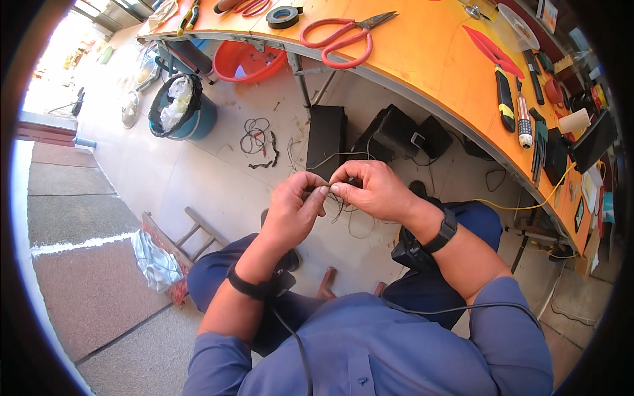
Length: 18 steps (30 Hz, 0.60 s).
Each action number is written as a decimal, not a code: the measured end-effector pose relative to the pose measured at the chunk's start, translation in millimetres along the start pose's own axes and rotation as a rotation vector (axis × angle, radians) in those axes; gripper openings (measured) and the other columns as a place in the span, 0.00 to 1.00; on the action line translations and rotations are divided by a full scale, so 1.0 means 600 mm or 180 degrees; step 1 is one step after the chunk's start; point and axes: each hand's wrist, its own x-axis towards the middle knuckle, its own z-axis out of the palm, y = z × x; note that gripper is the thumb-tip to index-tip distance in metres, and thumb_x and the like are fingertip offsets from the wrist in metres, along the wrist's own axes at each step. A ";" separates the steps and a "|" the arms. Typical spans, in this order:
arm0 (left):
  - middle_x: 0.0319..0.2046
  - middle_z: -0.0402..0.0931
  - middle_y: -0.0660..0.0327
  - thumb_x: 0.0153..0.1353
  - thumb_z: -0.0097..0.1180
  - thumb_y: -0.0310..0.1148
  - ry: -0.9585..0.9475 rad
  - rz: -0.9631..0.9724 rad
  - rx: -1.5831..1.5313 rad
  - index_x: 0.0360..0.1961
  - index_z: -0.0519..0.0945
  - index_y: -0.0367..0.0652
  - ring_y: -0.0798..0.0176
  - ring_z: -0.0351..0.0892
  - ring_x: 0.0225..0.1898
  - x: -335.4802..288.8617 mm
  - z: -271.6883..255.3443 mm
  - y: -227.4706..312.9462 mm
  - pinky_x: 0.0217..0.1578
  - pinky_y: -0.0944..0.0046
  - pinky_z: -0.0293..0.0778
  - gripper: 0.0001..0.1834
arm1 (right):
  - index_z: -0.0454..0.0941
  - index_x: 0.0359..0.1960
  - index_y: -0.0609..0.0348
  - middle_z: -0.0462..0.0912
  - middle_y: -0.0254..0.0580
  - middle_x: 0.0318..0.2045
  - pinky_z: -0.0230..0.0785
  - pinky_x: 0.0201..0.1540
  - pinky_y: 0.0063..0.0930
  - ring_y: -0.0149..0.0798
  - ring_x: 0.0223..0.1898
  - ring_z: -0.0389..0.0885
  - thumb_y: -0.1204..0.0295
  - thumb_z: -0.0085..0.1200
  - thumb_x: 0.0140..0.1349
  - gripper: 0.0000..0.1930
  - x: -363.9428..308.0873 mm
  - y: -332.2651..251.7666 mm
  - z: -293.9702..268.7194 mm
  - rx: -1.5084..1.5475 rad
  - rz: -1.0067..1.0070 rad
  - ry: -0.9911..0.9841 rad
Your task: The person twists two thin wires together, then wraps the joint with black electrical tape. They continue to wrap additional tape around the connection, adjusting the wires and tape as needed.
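I sit at an orange workbench [422, 53] and look down at my lap. My left hand [294, 208] and my right hand [370, 191] meet in front of me, fingertips pinched together on a thin dark wire [338, 210] whose loose strands hang below my fingers. Both wrists wear black bands. Red-handled scissors [340, 38] lie on the bench above my hands, apart from them.
A roll of black tape [282, 16], screwdrivers [524, 119] and other tools lie on the bench. Under it stand black boxes [327, 135], an orange basin [247, 61] and a blue bin [181, 105]. Wire scraps [256, 138] lie on the floor; a wooden frame [185, 241] is at my left.
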 end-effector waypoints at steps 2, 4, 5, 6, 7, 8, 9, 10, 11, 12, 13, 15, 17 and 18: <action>0.26 0.78 0.63 0.70 0.57 0.23 -0.0005 0.0095 0.0006 0.39 0.77 0.34 0.72 0.79 0.25 0.000 0.000 -0.002 0.27 0.70 0.75 0.03 | 0.83 0.40 0.63 0.83 0.33 0.26 0.72 0.32 0.23 0.25 0.29 0.80 0.71 0.62 0.67 0.08 0.000 0.006 0.002 0.0575 0.0302 -0.0122; 0.27 0.78 0.63 0.70 0.57 0.23 -0.0008 0.0136 0.0176 0.40 0.77 0.35 0.72 0.79 0.25 0.001 0.001 -0.004 0.27 0.70 0.75 0.03 | 0.83 0.40 0.64 0.83 0.32 0.26 0.71 0.29 0.21 0.22 0.27 0.79 0.72 0.61 0.68 0.07 0.002 0.010 0.002 0.0552 0.0289 -0.0144; 0.28 0.78 0.63 0.70 0.57 0.23 -0.0020 0.0166 0.0206 0.40 0.77 0.34 0.72 0.79 0.25 0.002 0.002 -0.005 0.27 0.70 0.75 0.03 | 0.82 0.40 0.64 0.83 0.32 0.26 0.71 0.29 0.22 0.22 0.27 0.79 0.72 0.61 0.68 0.07 0.002 0.011 0.001 0.0561 0.0326 -0.0151; 0.29 0.79 0.63 0.70 0.58 0.23 -0.0032 0.0196 0.0238 0.41 0.77 0.34 0.72 0.79 0.25 0.004 0.002 -0.005 0.27 0.71 0.75 0.03 | 0.82 0.40 0.64 0.83 0.32 0.26 0.71 0.29 0.22 0.22 0.27 0.79 0.72 0.61 0.68 0.07 0.002 0.012 0.000 0.0616 0.0378 -0.0160; 0.30 0.79 0.62 0.69 0.59 0.24 -0.0072 0.0094 0.0119 0.42 0.78 0.34 0.72 0.79 0.27 0.007 0.000 -0.004 0.29 0.70 0.76 0.04 | 0.82 0.41 0.64 0.82 0.32 0.26 0.71 0.30 0.21 0.22 0.27 0.79 0.72 0.61 0.68 0.07 0.002 0.012 -0.002 0.0538 0.0397 -0.0149; 0.31 0.80 0.62 0.69 0.60 0.24 -0.0113 -0.0006 0.0005 0.43 0.78 0.34 0.71 0.80 0.29 0.013 -0.004 -0.001 0.31 0.69 0.77 0.05 | 0.82 0.41 0.64 0.82 0.32 0.27 0.71 0.30 0.21 0.23 0.28 0.79 0.72 0.61 0.68 0.07 0.003 0.011 -0.003 0.0628 0.0359 -0.0151; 0.33 0.80 0.62 0.68 0.61 0.25 -0.0182 -0.0210 -0.0106 0.43 0.78 0.34 0.71 0.80 0.30 0.021 -0.011 0.004 0.33 0.68 0.78 0.07 | 0.82 0.41 0.63 0.82 0.31 0.27 0.71 0.31 0.21 0.23 0.28 0.79 0.72 0.61 0.68 0.07 0.003 0.010 -0.004 0.0728 0.0365 -0.0134; 0.33 0.80 0.61 0.68 0.62 0.26 -0.0055 0.0023 0.0004 0.44 0.79 0.34 0.70 0.80 0.32 0.034 -0.022 0.010 0.35 0.67 0.78 0.08 | 0.82 0.42 0.63 0.82 0.31 0.28 0.72 0.31 0.21 0.23 0.28 0.80 0.72 0.61 0.68 0.07 0.004 0.008 -0.006 0.0872 0.0389 -0.0146; 0.34 0.81 0.61 0.67 0.63 0.27 0.0040 0.0159 0.0115 0.45 0.79 0.34 0.70 0.80 0.34 0.055 -0.038 0.020 0.37 0.66 0.79 0.10 | 0.82 0.42 0.63 0.82 0.31 0.28 0.72 0.32 0.21 0.23 0.28 0.80 0.72 0.61 0.68 0.07 0.006 0.007 -0.011 0.0890 0.0382 -0.0093; 0.35 0.81 0.61 0.66 0.65 0.29 0.0173 0.0159 0.0264 0.46 0.79 0.34 0.69 0.80 0.36 0.081 -0.054 0.031 0.39 0.65 0.79 0.11 | 0.82 0.42 0.63 0.82 0.31 0.29 0.72 0.32 0.21 0.23 0.29 0.80 0.72 0.60 0.68 0.08 0.007 0.006 -0.017 0.0950 0.0392 -0.0064; 0.36 0.80 0.61 0.67 0.64 0.27 0.0339 0.0514 0.0571 0.47 0.79 0.34 0.69 0.80 0.35 0.109 -0.073 0.045 0.38 0.66 0.78 0.11 | 0.81 0.42 0.63 0.82 0.32 0.29 0.73 0.33 0.21 0.23 0.29 0.80 0.72 0.60 0.68 0.08 0.008 0.004 -0.022 0.1042 0.0368 -0.0038; 0.38 0.81 0.59 0.67 0.64 0.29 0.0899 0.1152 0.1402 0.48 0.79 0.34 0.66 0.81 0.37 0.176 -0.104 0.075 0.40 0.65 0.78 0.12 | 0.81 0.42 0.63 0.83 0.34 0.32 0.76 0.35 0.21 0.25 0.30 0.81 0.73 0.61 0.68 0.07 0.011 0.003 -0.033 0.1099 0.0417 -0.0026; 0.44 0.83 0.54 0.66 0.65 0.35 0.1524 0.1676 0.2347 0.48 0.81 0.34 0.57 0.83 0.43 0.246 -0.126 0.110 0.47 0.60 0.78 0.16 | 0.81 0.42 0.62 0.84 0.36 0.34 0.77 0.36 0.21 0.25 0.31 0.82 0.73 0.61 0.69 0.06 0.014 0.003 -0.041 0.1156 0.0432 -0.0005; 0.46 0.83 0.51 0.66 0.65 0.39 0.1820 0.1982 0.2804 0.49 0.81 0.34 0.52 0.83 0.47 0.277 -0.133 0.125 0.51 0.57 0.77 0.19 | 0.80 0.43 0.62 0.85 0.37 0.35 0.77 0.36 0.21 0.25 0.31 0.82 0.73 0.61 0.69 0.06 0.014 0.003 -0.044 0.1181 0.0462 0.0015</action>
